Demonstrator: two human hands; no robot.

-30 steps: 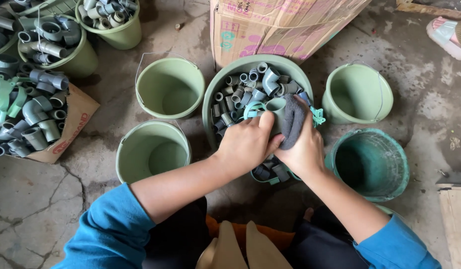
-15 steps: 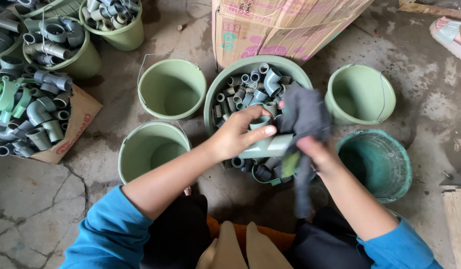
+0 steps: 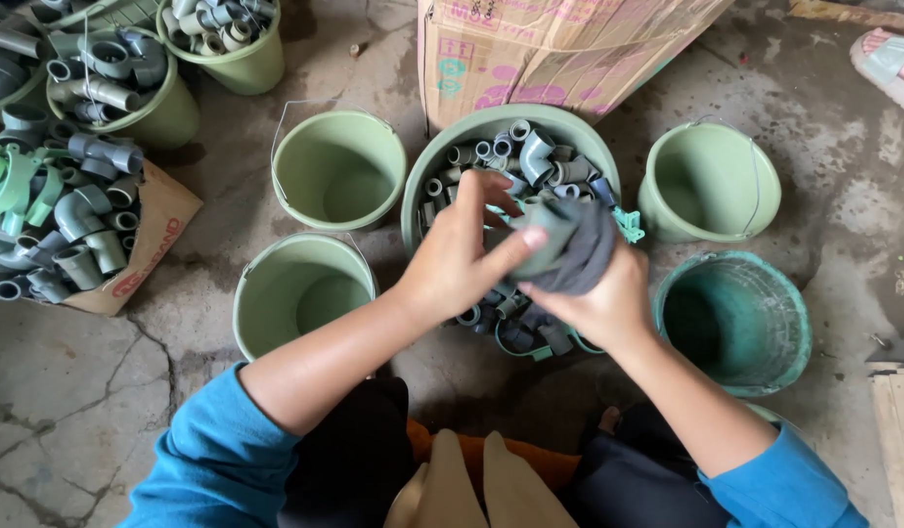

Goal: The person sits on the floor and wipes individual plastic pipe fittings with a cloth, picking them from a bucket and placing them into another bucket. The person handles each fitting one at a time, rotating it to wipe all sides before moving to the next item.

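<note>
My left hand (image 3: 463, 256) grips a pale green plastic pipe fitting (image 3: 542, 235) above a large green basin (image 3: 418, 181) full of grey and green pipe fittings (image 3: 515, 156). A dark grey cloth (image 3: 581, 256), held in my right hand (image 3: 600, 303), is wrapped around the far end of that fitting. Both hands meet over the basin's near half. Most of the fitting is hidden by my fingers and the cloth.
Two light green buckets (image 3: 339, 168) (image 3: 300, 291) stand left of the basin, one (image 3: 708, 181) to its right, and a stained teal bucket (image 3: 733, 321) at the near right. A cardboard box (image 3: 559, 49) stands behind. More buckets and a cardboard tray of fittings (image 3: 66, 220) lie at the left.
The cloth hung loose from my right hand half a second ago; now it is bunched around the fitting again. My left hand has turned the fitting and lifted it slightly.
</note>
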